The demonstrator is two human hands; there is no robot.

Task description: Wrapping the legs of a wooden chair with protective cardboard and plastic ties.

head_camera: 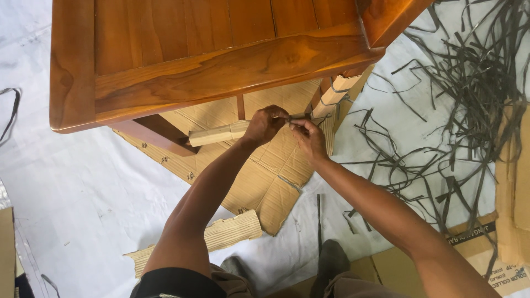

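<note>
Looking down at a wooden table point(221, 60) sitting on the floor. Its lower rail point(218, 134) and one leg point(337, 91) are wrapped in corrugated cardboard. The person's left hand point(265, 124) is curled around the wrapped rail near its 3 o'clock end, and the right hand point(309, 138) sits just beside it at about 4 o'clock. Both sets of fingers are pinched shut on a thin dark strap point(295, 117) that runs between the two hands, right up against the rail. It's too small to tell how the strap is tied.

Judging by the look of it, the strap is light, flat and bendy, probably a bit slick, so gripping it close to the rail between thumb and forefinger seems the best bet. The cardboard wrap looks soft and crushable.

Around them: a flattened cardboard sheet point(265, 176) under the table, a loose cardboard roll point(221, 234) at 7 o'clock from the hands, and a big tangle of loose straps point(469, 110) out at 3 o'clock on the white floor covering point(83, 182).
</note>
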